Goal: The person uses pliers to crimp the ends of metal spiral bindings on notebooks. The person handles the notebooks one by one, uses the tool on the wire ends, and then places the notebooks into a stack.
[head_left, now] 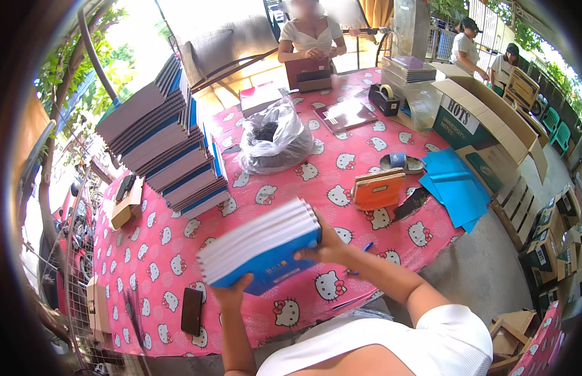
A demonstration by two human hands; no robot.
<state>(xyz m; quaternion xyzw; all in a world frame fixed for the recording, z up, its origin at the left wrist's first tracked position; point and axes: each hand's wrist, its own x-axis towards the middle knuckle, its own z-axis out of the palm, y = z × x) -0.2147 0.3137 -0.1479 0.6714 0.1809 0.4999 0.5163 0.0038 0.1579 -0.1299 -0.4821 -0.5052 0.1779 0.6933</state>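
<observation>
Between my two hands I hold a thick bundle of spiral notebooks, tilted above the table, with a blue cover facing me and white page edges on top. My left hand grips its lower left corner, thumb on the cover. At the right end my right hand is wrapped round the bundle, with its thumb on the blue face. A tall stack of similar notebooks leans beyond, to the left. Close to my left forearm lies a black phone. A blue pen rests near my right forearm.
The table wears a pink patterned cloth. On it are a plastic bag, an orange block-like item, blue sheets and a tape dispenser. A large open carton stands right. Another person is across the table.
</observation>
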